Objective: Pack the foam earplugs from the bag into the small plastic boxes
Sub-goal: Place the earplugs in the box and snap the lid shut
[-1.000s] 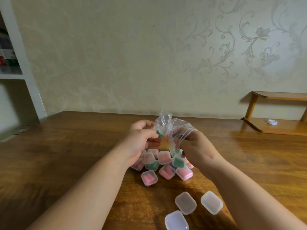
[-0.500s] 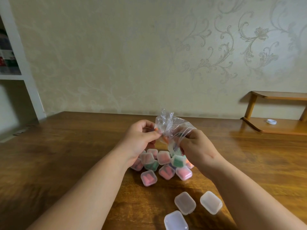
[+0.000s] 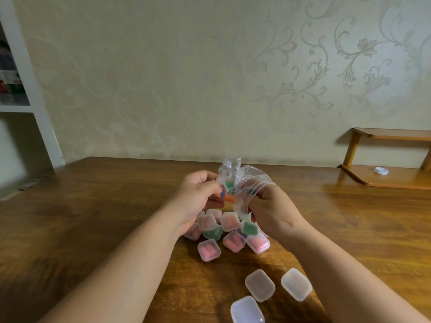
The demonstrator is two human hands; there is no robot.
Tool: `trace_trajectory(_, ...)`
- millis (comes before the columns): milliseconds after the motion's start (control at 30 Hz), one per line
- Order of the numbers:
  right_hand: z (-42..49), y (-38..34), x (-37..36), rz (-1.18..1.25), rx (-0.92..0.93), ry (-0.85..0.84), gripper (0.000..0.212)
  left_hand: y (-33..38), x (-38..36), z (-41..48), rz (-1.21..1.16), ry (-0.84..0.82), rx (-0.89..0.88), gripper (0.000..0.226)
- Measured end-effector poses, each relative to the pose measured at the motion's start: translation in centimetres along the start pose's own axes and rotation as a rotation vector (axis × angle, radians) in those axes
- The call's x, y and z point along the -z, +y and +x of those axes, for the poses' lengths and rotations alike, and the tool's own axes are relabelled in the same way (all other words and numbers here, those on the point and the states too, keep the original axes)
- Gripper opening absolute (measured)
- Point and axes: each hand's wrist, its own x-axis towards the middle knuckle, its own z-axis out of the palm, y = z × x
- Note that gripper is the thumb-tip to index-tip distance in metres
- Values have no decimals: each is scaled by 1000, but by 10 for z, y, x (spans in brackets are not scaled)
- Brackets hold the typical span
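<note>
- A person's two bare forearms reach forward over a brown wooden worktop [image 3: 93,217], seen from above and behind the hands.
- Both hands hold a small clear plastic bag [image 3: 242,177] in the air above the worktop.
- The left hand [image 3: 198,194] has its fingers curled, pinching the bag's left side.
- The right hand [image 3: 272,210] grasps the bag's right side, with the plastic stretched over its bent fingers.
- Foam earplugs [image 3: 229,198], orange and green, show through the bag between the two hands.
- Directly beneath the hands lies a cluster of filled boxes [image 3: 234,241], closed, holding pink or green earplugs and touching one another.
- Nearer the person, three empty boxes [image 3: 259,285], translucent and closed, lie close together.
- At far right a low wooden shelf [image 3: 396,180] carries a white cap [image 3: 381,170].
</note>
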Motion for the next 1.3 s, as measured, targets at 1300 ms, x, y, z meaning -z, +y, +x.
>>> trace_trajectory(1300,9,18,3,-19,5,372,6,-32,35,23,539,427,97,12)
